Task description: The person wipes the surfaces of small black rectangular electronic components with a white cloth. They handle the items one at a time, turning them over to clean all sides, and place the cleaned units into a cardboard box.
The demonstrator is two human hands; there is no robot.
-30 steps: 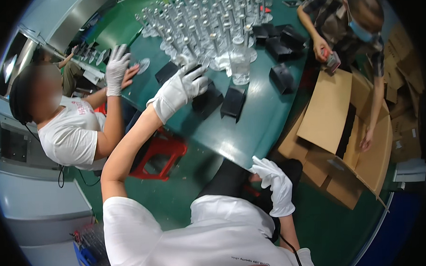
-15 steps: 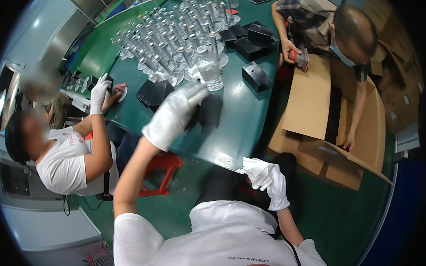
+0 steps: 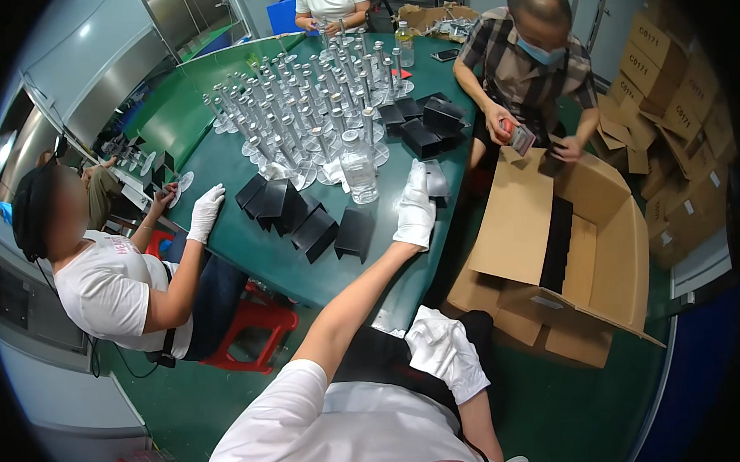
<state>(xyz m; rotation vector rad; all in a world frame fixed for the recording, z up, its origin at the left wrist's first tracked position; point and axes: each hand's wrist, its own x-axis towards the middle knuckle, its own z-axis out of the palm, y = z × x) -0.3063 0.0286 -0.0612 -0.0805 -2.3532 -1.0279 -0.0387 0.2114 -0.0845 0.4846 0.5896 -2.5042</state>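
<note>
My gloved left hand (image 3: 415, 209) reaches across the green table (image 3: 396, 271), fingers together over the left side of a black box-shaped part (image 3: 438, 180); it seems to grip that part, though the fingertips are partly hidden. Close to my lap, my gloved right hand (image 3: 460, 366) is closed on a bunched white cloth (image 3: 429, 331). Another black part (image 3: 354, 234) lies left of my left hand, beside a row of several more black parts (image 3: 284, 208). A clear bottle (image 3: 357, 170) of liquid stands behind them.
Many metal posts on clear round bases (image 3: 301, 111) crowd the table. More black parts (image 3: 431, 127) sit at the far right. A cardboard box (image 3: 508, 226) stands open on the right; a co-worker (image 3: 535, 70) behind it holds a red tool and a black part. Another co-worker (image 3: 119, 280) sits left.
My left hand has let go of one black part, now on the table, and moved right onto another. The right co-worker's hand has risen out of the box with a black part.
</note>
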